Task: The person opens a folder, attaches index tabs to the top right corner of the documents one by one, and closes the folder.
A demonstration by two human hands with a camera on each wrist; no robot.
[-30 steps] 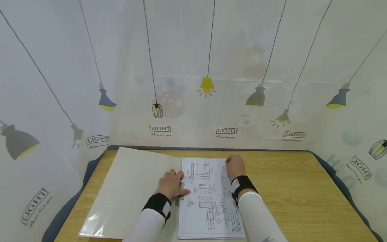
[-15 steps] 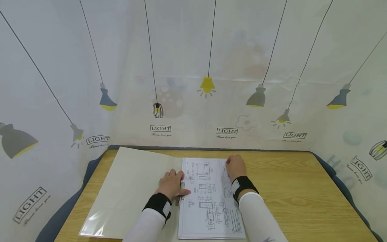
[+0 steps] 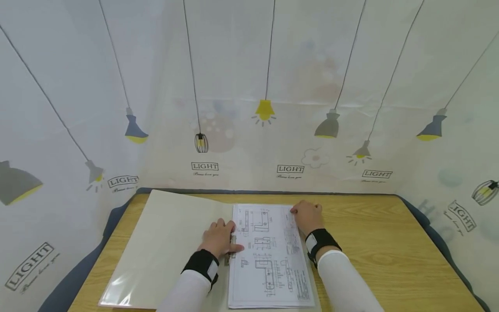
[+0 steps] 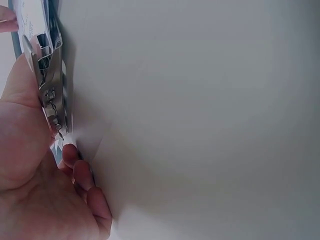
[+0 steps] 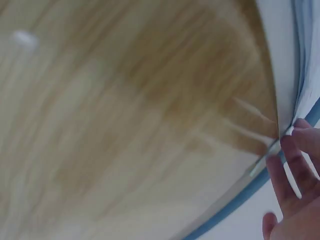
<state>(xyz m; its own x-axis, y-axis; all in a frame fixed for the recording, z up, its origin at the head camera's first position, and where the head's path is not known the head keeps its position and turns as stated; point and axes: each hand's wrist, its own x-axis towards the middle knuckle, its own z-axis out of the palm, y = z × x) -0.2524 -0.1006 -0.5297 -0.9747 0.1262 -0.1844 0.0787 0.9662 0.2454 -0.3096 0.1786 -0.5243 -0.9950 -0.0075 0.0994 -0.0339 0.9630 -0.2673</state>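
Wood-grain surface (image 3: 390,247), lamp-print backdrop (image 3: 234,56), open folder (image 3: 160,255) under left hand (image 3: 217,238), fingers relaxed, thumb at metal clip (image 4: 57,95), drawing sheets (image 3: 269,255) between both hands, right hand (image 3: 309,216) fingers pinching their far right corner.

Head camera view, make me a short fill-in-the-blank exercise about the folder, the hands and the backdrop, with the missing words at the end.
1. In the head view, the printed sheets lie on the ____ half of the open folder.
2. The hand nearest the metal clip is the person's ____.
3. Both sleeves are coloured ____.
4. The word printed in boxes on the backdrop is ____.

Missing words: right; left; white; LIGHT.
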